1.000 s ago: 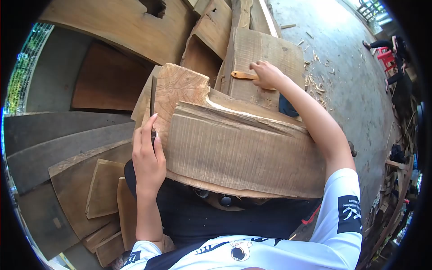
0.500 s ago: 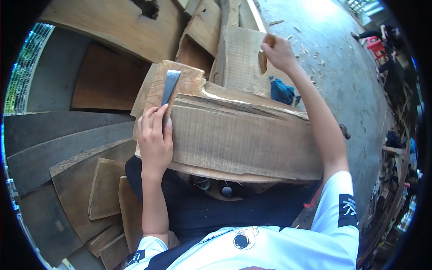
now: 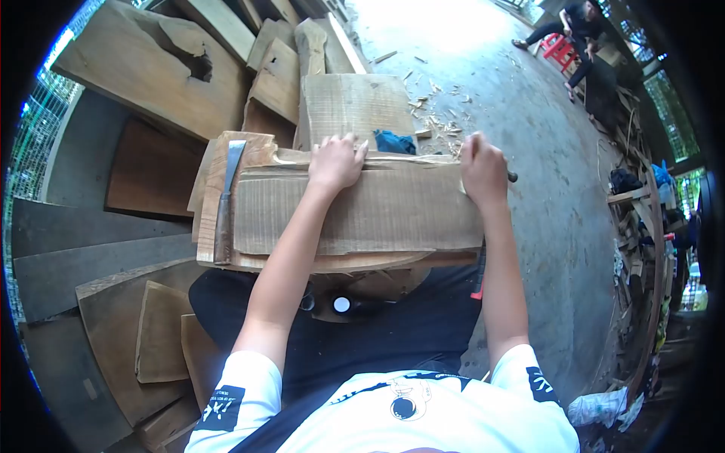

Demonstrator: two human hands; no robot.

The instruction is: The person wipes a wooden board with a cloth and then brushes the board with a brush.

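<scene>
A thick wooden slab (image 3: 362, 208) with a split, ragged far edge lies across in front of me, above my lap. My left hand (image 3: 337, 161) rests on that far edge, fingers stretched forward and thumb apart, gripping no tool. At the slab's right end, my right hand (image 3: 484, 170) is closed; what it holds, if anything, is hidden. A chisel (image 3: 223, 226) with a flared steel blade and wooden handle lies on the left end, blade pointing away, touched by neither hand.
Boards (image 3: 143, 72) lean and lie to the left and beyond. A blue cloth (image 3: 395, 142) sits just past the slab. Wood chips (image 3: 445, 124) litter the concrete floor. A red-ended tool (image 3: 478, 283) hangs by the right forearm. Far right, a person (image 3: 578, 38) sits on a red stool (image 3: 559, 51).
My left hand has let go of the chisel and moved right to the slab's far edge. My right hand, raised with a wood piece earlier, has come down to the right end. The view has shifted.
</scene>
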